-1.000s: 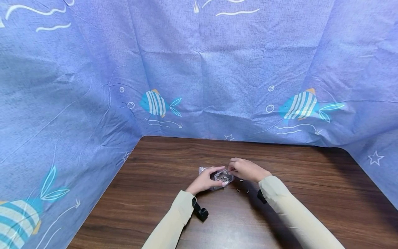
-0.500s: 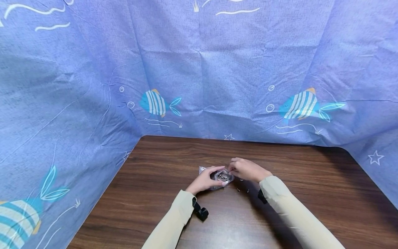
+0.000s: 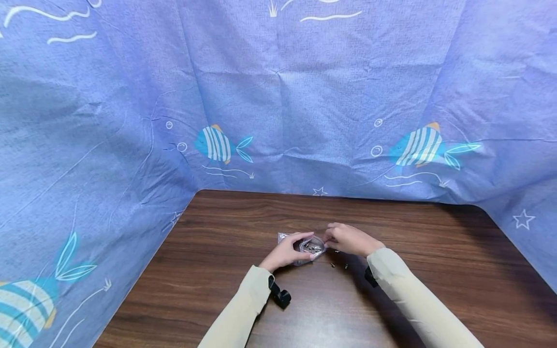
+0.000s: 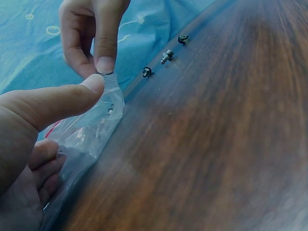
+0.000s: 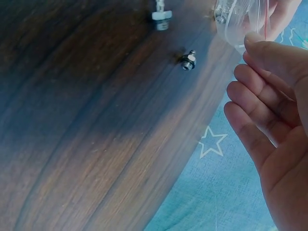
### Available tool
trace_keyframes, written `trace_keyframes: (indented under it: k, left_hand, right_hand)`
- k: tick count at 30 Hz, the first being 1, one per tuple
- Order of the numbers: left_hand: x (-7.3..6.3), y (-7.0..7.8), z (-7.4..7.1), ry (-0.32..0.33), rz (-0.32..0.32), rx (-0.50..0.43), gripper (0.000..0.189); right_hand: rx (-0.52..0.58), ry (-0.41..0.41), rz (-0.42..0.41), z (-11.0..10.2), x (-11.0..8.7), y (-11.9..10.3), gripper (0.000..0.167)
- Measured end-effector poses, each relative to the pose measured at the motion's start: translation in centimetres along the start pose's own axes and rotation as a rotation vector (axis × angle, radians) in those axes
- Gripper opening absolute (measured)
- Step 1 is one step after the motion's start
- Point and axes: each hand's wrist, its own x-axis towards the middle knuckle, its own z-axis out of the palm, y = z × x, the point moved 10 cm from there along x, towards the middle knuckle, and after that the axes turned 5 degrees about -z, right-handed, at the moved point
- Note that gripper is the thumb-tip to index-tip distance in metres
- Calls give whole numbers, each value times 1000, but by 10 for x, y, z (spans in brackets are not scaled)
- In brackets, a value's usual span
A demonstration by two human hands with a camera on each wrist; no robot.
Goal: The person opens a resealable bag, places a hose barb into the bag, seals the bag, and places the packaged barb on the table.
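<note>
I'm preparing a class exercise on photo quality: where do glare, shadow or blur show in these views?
Head: pale glare on the near part of the table, dark shadow beneath the right sleeve; left wrist: bright glints on the clear plastic bag, wood grain blurred toward the lower right; right wrist: the table darkest toward the upper left.

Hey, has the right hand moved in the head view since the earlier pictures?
Yes, slightly: the right hand has shifted rightward, judged against the white star printed on the cloth just beyond the table's far edge.
</note>
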Motion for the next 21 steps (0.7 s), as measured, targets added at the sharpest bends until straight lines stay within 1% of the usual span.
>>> trace_keyframes:
  k: [3, 6, 10, 15, 21]
  left_hand:
    - [0, 1, -1, 8, 10, -5, 61]
    - [0, 2, -1, 11, 9, -9, 61]
    - [-1, 3, -2, 8, 8, -11, 62]
    - [0, 1, -1, 5, 2, -2, 62]
    - [0, 0, 0, 0, -4, -5, 62]
  right_hand:
    - [-4, 9, 1, -1, -2, 1, 3]
    - [-6, 5, 23, 1, -5, 4, 5]
    - [1, -21, 45, 4, -9, 8, 6]
    - [19, -54, 52, 9, -13, 11, 5]
    - [38, -72, 66, 13, -20, 15, 7]
